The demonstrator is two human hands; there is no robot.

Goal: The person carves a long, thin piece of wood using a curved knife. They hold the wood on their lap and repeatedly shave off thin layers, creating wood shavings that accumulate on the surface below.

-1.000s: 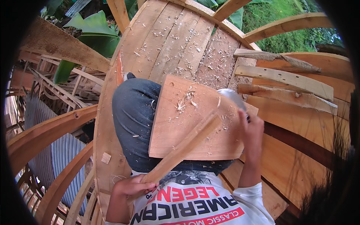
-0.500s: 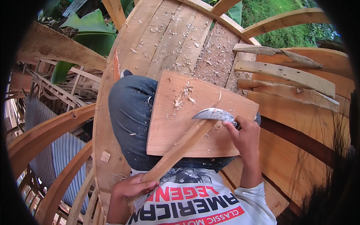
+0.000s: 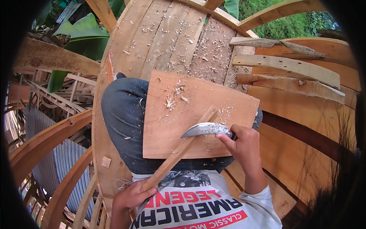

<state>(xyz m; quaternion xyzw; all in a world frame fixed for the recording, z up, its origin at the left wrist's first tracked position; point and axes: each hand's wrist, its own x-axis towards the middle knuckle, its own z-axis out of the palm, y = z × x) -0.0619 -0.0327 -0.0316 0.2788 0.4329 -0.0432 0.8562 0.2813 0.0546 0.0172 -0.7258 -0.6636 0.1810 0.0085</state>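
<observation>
My left hand (image 3: 135, 194) is wrapped round the near end of a wooden stick (image 3: 179, 150), close to my shirt. The stick slants up to the right, its far end over a flat wooden board (image 3: 164, 129) lying across my lap. In my right hand (image 3: 244, 143) is a curved-bladed knife (image 3: 206, 129), gripped by its dark handle. Its blade lies across the middle of the stick, tip toward the left. Small curled wood shavings (image 3: 176, 94) are scattered on the board.
I sit on a plank floor (image 3: 160, 38) strewn with shavings. Curved wooden ribs (image 3: 49, 133) rise at the left, beside corrugated metal sheets (image 3: 70, 160). Several rough wood strips (image 3: 286, 68) lie at the right over a panelled side (image 3: 305, 126). A small wood block (image 3: 106, 162) rests at the left.
The knife has moved from near the stick's far end down toward its middle, nearer to me. The stick's far end now shows beyond the blade. The view has shifted slightly.
</observation>
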